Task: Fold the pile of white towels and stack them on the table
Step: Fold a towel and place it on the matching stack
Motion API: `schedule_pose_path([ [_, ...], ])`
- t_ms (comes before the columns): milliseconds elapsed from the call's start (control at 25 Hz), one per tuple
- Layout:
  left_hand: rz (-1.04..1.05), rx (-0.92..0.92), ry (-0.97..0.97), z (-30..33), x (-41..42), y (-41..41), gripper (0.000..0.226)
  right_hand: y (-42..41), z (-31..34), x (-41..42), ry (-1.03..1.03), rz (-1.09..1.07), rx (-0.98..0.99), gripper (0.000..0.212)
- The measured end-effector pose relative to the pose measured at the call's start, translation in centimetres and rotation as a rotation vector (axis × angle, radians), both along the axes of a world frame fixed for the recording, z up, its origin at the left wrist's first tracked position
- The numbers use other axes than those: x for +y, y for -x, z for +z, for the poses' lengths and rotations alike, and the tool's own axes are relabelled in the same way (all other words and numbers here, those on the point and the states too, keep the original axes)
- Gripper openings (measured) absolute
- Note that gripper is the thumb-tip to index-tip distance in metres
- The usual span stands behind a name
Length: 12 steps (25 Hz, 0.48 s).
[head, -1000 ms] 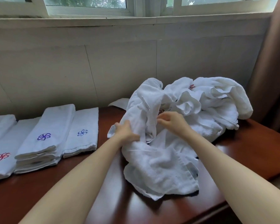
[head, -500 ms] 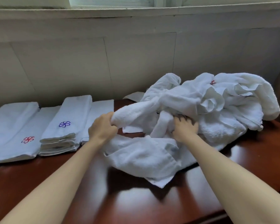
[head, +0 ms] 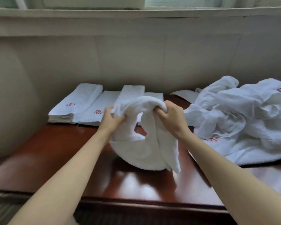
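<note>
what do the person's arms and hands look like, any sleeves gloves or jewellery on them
Both forearms are bare from the bottom edge of the picture up to the wrists; no sleeve comes into view. The left hand and the right hand wear no gloves. No watch, bracelet or ring shows on the parts that can be seen. The fingertips are partly buried in cloth, so nails cannot be judged.

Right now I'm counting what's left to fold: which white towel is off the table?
The towel gripped by the left hand and right hand; it hangs bunched, while the unfolded pile and folded towels lie flat.
</note>
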<state>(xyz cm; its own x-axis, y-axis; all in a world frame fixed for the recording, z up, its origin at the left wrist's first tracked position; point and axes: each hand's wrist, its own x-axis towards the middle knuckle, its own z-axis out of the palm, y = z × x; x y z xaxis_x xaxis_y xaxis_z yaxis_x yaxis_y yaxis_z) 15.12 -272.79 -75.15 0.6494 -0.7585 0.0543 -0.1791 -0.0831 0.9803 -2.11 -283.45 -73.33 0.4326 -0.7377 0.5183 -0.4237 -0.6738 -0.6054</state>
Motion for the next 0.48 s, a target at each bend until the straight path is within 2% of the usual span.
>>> schedule_pose_path([
  [40,-0.11,0.142,-0.062,-1.3,1.5,-0.2,0.052,-1.3,0.0,1.8,-0.038,0.014,-0.073,0.036],
  [80,-0.212,0.179,-0.133,-2.4,3.0,-0.1,0.046,-2.5,-0.1,3.6,-0.092,0.028,-0.133,0.033],
  [160,-0.333,0.136,-0.25,-3.9,5.6,0.3,0.02,-4.7,-0.3,6.7,-0.222,0.072,-0.235,0.028],
  [200,-0.306,0.105,-0.276,-4.3,6.4,0.0,0.01,-5.4,-0.5,7.6,-0.264,0.086,-0.261,0.028],
  [280,-0.129,0.044,-0.321,-4.1,7.5,-2.2,0.024,-6.3,-0.8,8.4,-0.297,0.087,-0.248,0.027],
  [320,0.0,-0.061,-0.346,-3.5,8.2,-3.7,0.028,-6.5,-0.7,8.5,-0.294,0.078,-0.222,0.025],
  [400,0.304,-0.447,-0.428,-1.7,9.7,-7.7,0.029,-6.9,-0.4,8.6,-0.206,0.051,-0.138,0.014],
  [440,0.435,-0.643,-0.389,-0.6,10.7,-9.4,0.028,-7.0,-0.2,8.7,-0.096,0.03,-0.069,0.012],
  [480,0.513,-0.755,-0.291,0.7,11.6,-10.9,0.028,-7.1,0.2,8.9,0.028,0.014,-0.002,0.015],
])
